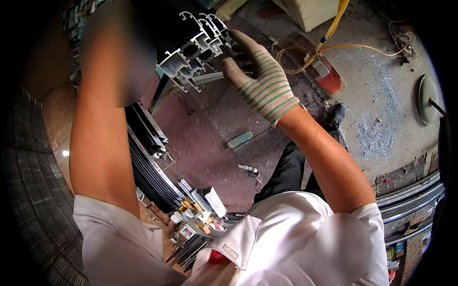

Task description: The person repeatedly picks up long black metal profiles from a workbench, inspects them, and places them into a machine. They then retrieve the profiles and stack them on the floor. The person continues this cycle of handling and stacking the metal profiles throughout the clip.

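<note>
Right hand: the gloved right hand [265,83], in beige knit with green stripes, is at the cut ends of the profiles; its grip is open, thumb and forefinger spread apart, and whether the fingertips touch metal cannot be told.
Left hand: the left hand [109,47] is blurred over, at the end of the raised bare forearm [100,133]; its grip cannot be told.
Metal profiles: the bundle of silver-edged profiles [177,63] lies at upper centre, between the two hands, its stepped ends toward the right glove.
Floor: on the dull reddish floor [200,167] lie a flat blue-grey piece [240,140] and, nearer the person, a small metal piece [248,168].
Right side: a yellow hose [330,34] hangs down near a red plate [335,85]; silvery shavings [381,131] are scattered farther right, near a round disc [427,99].
Left side: long dark bars [148,167] lie stacked below the profiles, with pale strips [214,202] near their lower end.
</note>
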Available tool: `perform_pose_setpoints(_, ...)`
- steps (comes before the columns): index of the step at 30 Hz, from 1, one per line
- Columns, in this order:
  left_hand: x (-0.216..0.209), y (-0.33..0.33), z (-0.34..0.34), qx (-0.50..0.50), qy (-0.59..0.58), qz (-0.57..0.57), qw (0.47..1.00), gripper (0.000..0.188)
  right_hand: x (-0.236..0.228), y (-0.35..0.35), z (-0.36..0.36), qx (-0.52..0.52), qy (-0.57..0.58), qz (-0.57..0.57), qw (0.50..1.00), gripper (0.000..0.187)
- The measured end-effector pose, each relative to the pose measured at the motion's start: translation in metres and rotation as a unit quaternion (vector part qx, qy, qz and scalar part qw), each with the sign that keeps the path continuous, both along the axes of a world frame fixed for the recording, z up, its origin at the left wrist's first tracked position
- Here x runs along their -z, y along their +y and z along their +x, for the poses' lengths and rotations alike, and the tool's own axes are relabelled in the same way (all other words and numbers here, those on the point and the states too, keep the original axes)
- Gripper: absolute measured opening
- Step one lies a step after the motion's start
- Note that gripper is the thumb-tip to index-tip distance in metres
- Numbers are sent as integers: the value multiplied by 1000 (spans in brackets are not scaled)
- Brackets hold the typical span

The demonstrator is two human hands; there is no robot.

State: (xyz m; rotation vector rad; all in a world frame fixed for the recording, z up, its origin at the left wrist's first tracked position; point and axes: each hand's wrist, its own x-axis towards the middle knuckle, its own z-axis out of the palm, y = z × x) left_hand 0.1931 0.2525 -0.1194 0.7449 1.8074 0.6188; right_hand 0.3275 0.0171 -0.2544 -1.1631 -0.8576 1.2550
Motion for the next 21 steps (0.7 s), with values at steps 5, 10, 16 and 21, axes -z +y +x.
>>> perform_pose_setpoints(5,7,19,-24,67,-69,1,995,47,-1,-6,-9,-4,65,-20,998,62)
perform_pose_setpoints(10,5,14,-21,87,-115,-12,989,47,-6,-8,-14,7,89,-25,996,64)
perform_pose_setpoints(16,3,6,-13,123,-130,-12,984,44,-6,-13,-18,-16,76,-59,995,63)
perform_pose_setpoints(21,6,18,-19,129,-71,32,989,41,10,-17,-27,-6,42,-19,999,51)
